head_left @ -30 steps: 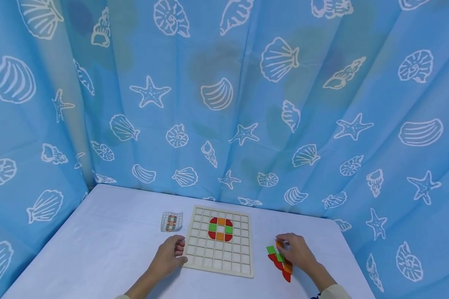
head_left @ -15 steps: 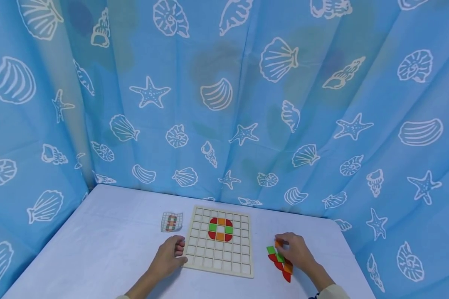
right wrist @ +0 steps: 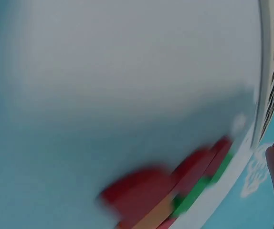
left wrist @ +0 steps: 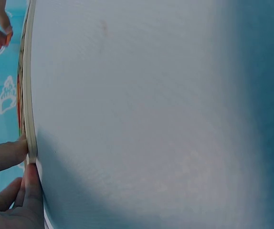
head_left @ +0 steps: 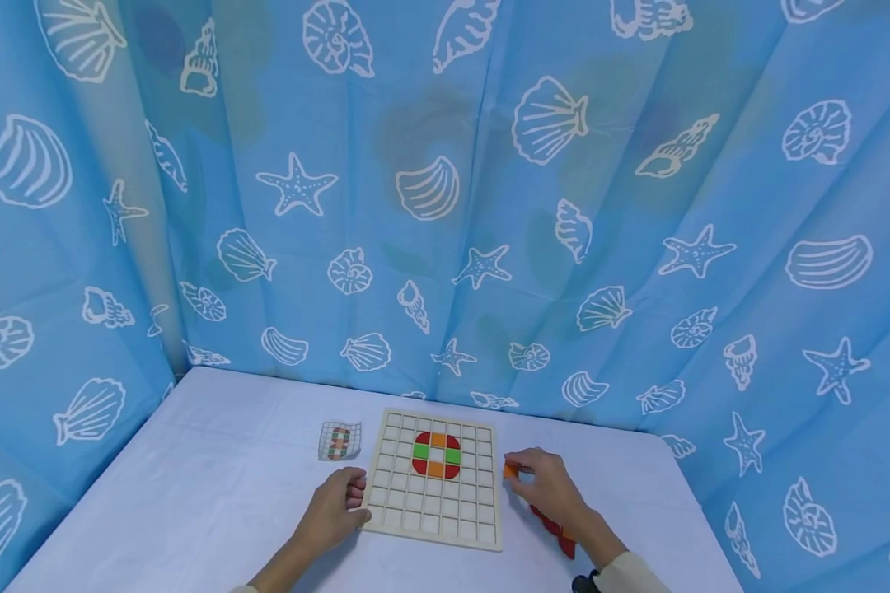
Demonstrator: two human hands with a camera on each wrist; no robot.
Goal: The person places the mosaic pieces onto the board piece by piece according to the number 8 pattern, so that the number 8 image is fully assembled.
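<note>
My left hand [head_left: 330, 506] grips the left edge of a pale grid board [head_left: 432, 525] between thumb and fingers, as the left wrist view also shows. Red, orange and green tiles form a rounded ring around one bare cell in the board's upper middle. Just right of the board, my right hand [head_left: 552, 487] pinches an orange tile [head_left: 510, 470] above the table. Under that forearm lies a loose pile of red pieces [head_left: 556, 529], partly hidden. In the right wrist view the red pieces [right wrist: 144, 193] are blurred, with green tiles [right wrist: 196, 195] alongside.
A small printed pattern card [head_left: 339, 441], showing a coloured figure on a grid, lies left of the board. White cloth covers the table [head_left: 230, 461]. A blue shell-print curtain [head_left: 430, 247] stands behind it and at both sides.
My right hand has lifted the orange tile off the pile and carried it left toward the board. The left hand stays on the board's edge.
</note>
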